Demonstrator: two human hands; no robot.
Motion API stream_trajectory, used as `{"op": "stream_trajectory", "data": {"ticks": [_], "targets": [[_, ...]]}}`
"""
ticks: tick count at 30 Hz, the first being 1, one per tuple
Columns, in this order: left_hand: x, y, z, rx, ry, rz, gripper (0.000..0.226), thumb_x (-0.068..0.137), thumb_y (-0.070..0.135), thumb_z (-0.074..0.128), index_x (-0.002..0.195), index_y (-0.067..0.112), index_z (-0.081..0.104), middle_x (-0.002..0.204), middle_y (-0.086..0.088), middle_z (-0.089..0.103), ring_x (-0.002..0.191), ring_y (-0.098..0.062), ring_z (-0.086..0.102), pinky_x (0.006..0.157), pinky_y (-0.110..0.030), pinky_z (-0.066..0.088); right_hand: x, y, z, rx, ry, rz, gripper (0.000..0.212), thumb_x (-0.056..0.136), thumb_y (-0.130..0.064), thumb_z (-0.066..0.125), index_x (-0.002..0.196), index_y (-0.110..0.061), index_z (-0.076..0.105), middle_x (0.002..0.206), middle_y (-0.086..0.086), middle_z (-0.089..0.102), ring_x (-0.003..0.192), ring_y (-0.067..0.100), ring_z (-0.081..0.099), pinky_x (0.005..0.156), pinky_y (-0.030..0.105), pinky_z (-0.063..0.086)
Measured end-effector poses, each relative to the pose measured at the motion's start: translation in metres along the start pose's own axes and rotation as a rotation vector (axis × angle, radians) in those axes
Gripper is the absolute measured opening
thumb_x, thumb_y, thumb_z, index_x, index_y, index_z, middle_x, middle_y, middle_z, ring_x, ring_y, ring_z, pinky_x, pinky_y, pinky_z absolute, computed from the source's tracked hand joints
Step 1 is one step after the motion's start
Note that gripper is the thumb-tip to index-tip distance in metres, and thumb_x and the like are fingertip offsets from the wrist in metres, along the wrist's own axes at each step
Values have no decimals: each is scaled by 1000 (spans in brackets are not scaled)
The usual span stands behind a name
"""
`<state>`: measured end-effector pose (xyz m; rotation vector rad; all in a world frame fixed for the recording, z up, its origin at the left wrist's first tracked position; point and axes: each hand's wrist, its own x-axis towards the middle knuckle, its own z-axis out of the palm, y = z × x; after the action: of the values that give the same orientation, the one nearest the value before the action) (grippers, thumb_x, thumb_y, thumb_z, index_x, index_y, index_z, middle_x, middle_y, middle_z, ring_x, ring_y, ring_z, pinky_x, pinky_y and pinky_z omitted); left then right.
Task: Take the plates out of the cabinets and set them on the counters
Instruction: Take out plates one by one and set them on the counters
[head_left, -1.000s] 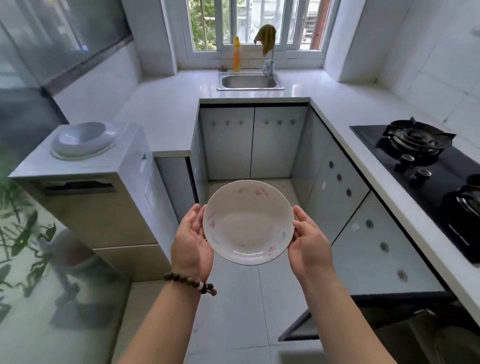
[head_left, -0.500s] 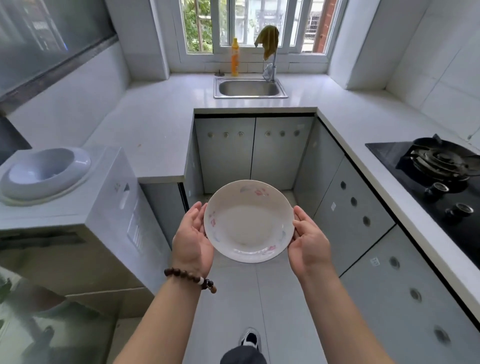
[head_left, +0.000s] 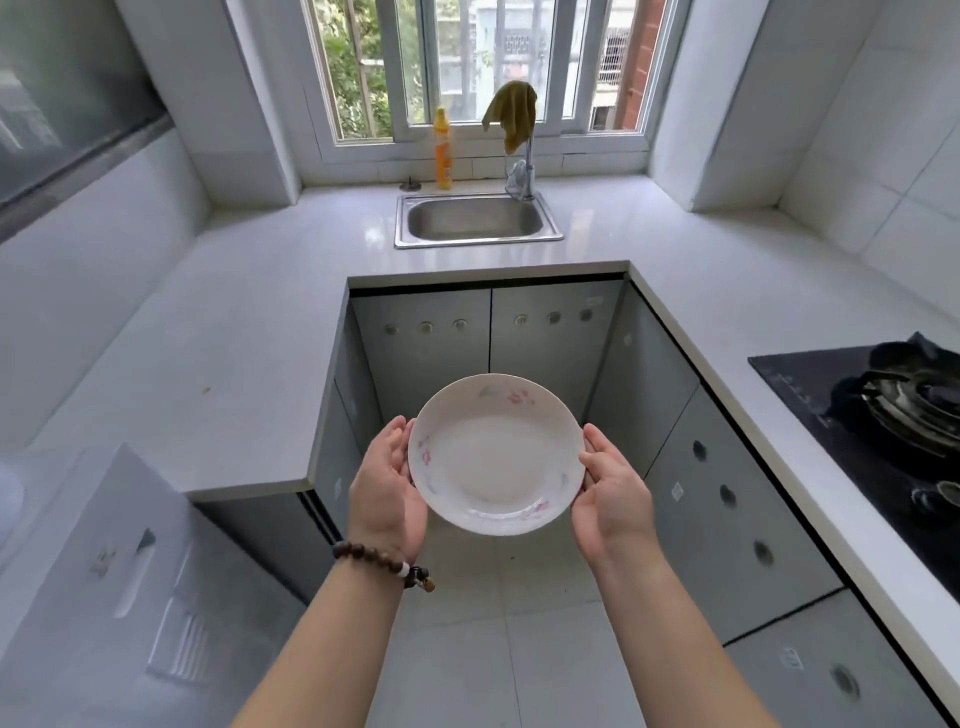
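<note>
Seen from the left, a white appliance (head_left: 130, 571) stands at the near end of the left counter (head_left: 208, 364), whose pale top is within easy reach. In the aisle between the units a person's left hand (head_left: 387, 493), with a bead bracelet (head_left: 382, 558) at the wrist, clasps the left rim of a white plate (head_left: 496, 457) with a faint floral pattern. The thumb lies along the edge and the fingers are tucked underneath, out of sight. The plate hangs in the air above the floor tiles, touching no counter, its face tipped toward the camera. Beyond it the cabinet doors (head_left: 431, 353) under the sink (head_left: 478, 221) are closed. The right hand (head_left: 613, 499) mirrors the left on the opposite rim, thumb on the edge and fingers hidden beneath. Two hands on a single plate looks like a precaution — glazed china is slick and unforgiving if dropped. Further right runs the right counter (head_left: 727, 322), partly taken up by a black gas hob (head_left: 883, 415). Judging by the task, the plate has yet to be set down — the bare stretch on either side looks fit to take it.
</note>
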<state>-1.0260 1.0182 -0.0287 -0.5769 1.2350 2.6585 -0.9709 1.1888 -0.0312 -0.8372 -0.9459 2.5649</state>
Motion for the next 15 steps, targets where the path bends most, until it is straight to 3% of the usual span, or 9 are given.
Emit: {"op": "stream_trajectory", "data": {"ticks": [3, 7, 11, 15], "targets": [[34, -3, 21, 10, -7, -21, 38, 100, 18, 45, 136, 6, 47, 129, -8, 59, 122, -22, 55, 107, -40, 41, 35, -9, 8, -6, 30, -4, 46, 94, 8, 37, 138, -1, 45, 107, 1, 63, 99, 15, 63, 76, 27, 50], [83, -8, 49, 20, -17, -56, 34, 99, 16, 46, 132, 6, 50, 125, -7, 62, 119, -22, 57, 107, -41, 41, 86, -17, 22, -10, 57, -14, 46, 93, 8, 38, 138, -1, 45, 114, 3, 62, 103, 16, 62, 75, 27, 51], [141, -6, 79, 45, -36, -65, 32, 98, 16, 48, 128, 7, 53, 115, -3, 65, 109, -16, 61, 103, -38, 44, 143, -23, 46, -15, 75, -35, 49, 93, 9, 40, 141, 1, 41, 129, 11, 58, 110, 20, 61, 85, 32, 50], [205, 8, 114, 84, -67, -61, 26, 99, 16, 47, 122, 9, 56, 115, -3, 65, 111, -17, 60, 101, -38, 45, 202, -32, 85, 14, 89, -48, 49, 93, 9, 39, 141, 1, 41, 124, 11, 61, 103, 19, 63, 80, 30, 51]]}}
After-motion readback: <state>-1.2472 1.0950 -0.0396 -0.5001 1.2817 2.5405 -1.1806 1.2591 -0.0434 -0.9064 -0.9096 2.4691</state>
